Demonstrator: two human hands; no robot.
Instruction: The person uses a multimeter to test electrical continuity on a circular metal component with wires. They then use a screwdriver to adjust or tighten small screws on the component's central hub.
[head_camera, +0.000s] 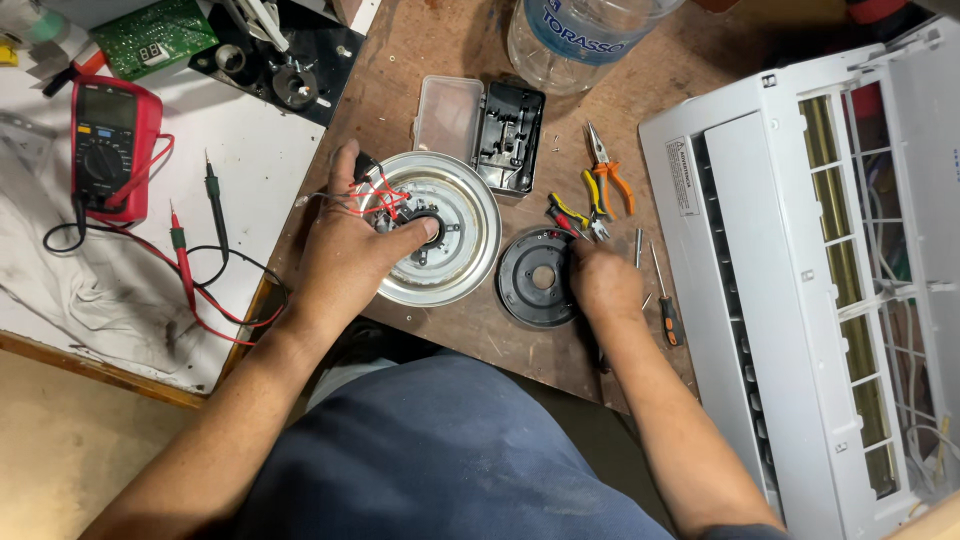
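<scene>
The left hand (345, 250) lies spread over a round metal heating plate (470, 250) on the brown bench (400, 60), its grip loose, thumb pressing near the plate's centre hub, fingers beside red wires (385, 195). The right hand (603, 283) curls in a narrow grip by the red-and-yellow pliers (570, 215); whether it actually holds them cannot be told. A black round base (535, 278) sits between plate and right hand. Nearby lie orange pliers (605, 170), a screwdriver (665, 310), an open small plastic case (480, 125), a red multimeter (108, 145) and a white air-conditioner unit (800, 280).
</scene>
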